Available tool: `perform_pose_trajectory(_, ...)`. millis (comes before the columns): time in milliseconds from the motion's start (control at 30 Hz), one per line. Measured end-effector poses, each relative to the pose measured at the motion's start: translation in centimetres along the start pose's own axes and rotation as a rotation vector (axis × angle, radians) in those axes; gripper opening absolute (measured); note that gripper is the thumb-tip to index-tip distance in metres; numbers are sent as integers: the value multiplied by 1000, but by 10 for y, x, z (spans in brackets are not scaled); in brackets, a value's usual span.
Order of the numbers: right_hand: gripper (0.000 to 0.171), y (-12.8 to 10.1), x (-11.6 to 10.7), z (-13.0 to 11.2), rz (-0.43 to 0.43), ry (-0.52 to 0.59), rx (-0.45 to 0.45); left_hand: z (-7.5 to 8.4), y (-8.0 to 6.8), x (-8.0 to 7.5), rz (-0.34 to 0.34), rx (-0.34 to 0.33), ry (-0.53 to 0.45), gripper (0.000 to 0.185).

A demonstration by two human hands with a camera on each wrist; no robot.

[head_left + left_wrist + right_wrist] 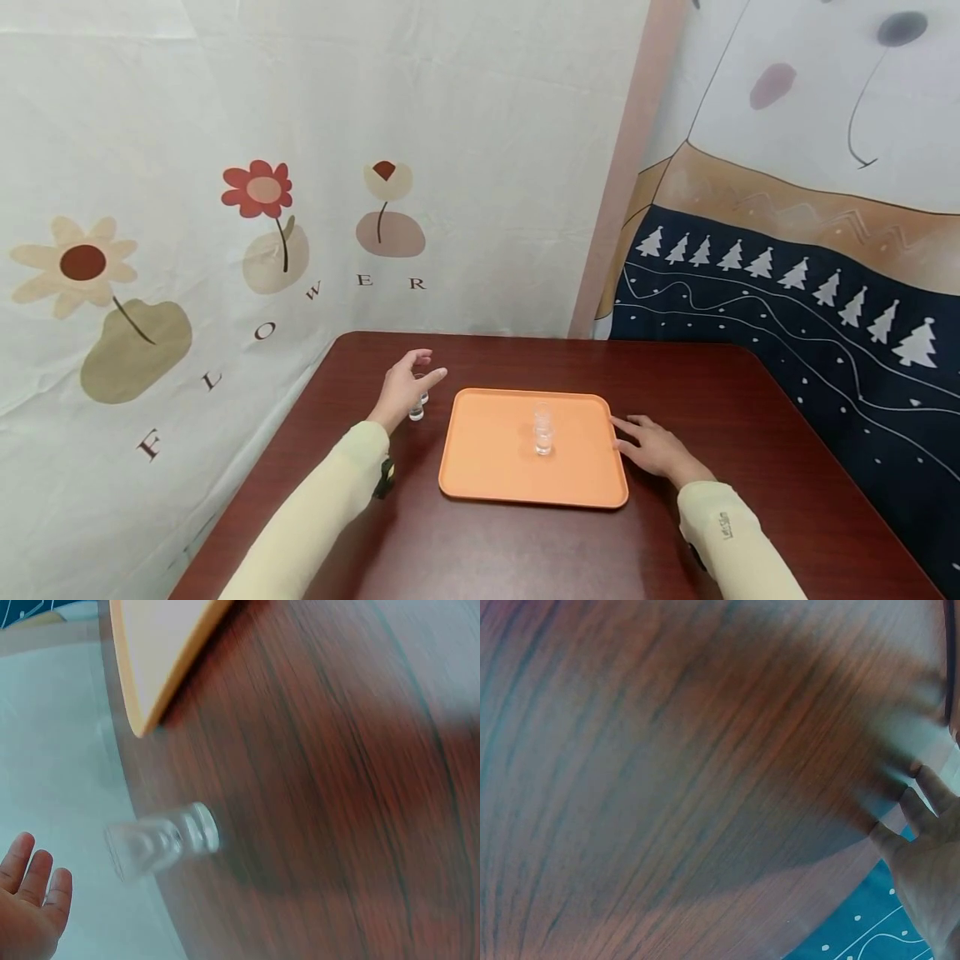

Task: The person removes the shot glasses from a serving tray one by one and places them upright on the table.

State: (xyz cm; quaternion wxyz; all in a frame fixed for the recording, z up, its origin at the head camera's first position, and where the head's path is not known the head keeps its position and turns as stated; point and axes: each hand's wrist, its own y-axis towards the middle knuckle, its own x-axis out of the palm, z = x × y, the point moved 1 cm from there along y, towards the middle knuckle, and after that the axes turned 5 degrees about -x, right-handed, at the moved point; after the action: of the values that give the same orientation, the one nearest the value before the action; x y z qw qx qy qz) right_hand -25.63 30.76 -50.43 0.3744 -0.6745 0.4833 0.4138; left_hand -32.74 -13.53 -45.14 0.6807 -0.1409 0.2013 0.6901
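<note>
While a pale cloth (495, 150) with printed flowers hung at the far left and a dark cloth (742, 312) with white trees at the far right, one red-brown table (570, 554) spread in front of them. On it, about the middle, lay one orange tray (487, 467), flat and low-rimmed, which held two clear glasses (543, 442) right of its centre. These overlapped in the head view, so whether one stood behind the other or on it could not be told.

Two pale sleeves (318, 508) reached in from the near side, one to each hand. The left hand (400, 392) was off the tray's left edge, its thumb well apart from its bent fingers, with nothing visible in its hold. The right hand (658, 448) had its fingers stretched and spread at the tray's right rim, grasping nothing; whether the tips touched could not be told.

Smallest were the glasses, four counted in all: the pair on the tray and two more clear ones (416, 412) on the table, left of the tray, just under the left hand and partly hidden by it.
</note>
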Motion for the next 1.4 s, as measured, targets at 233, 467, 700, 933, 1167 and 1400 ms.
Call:
perform_pose_trajectory(233,60,0,-1,0,-6,8,11,12,-4,23,-24,57,17,56)
perform_pose_trajectory(467,60,1,-1,-1,-5,5,1,19,-10,46,-59,52,13,54)
perform_pose_trajectory(700,60,0,-1,0,-1,11,2,26,-19,67,-137,70,-23,52)
perform_pose_trajectory(933,60,0,0,0,-7,8,-9,24,-27,86,-196,57,-8,51)
perform_pose_trajectory(1167,59,0,1,1,0,10,-10,22,-33,103,-247,67,3,53)
perform_pose_trajectory(1400,59,-2,0,0,-1,2,-13,23,-43,119,-306,64,7,55)
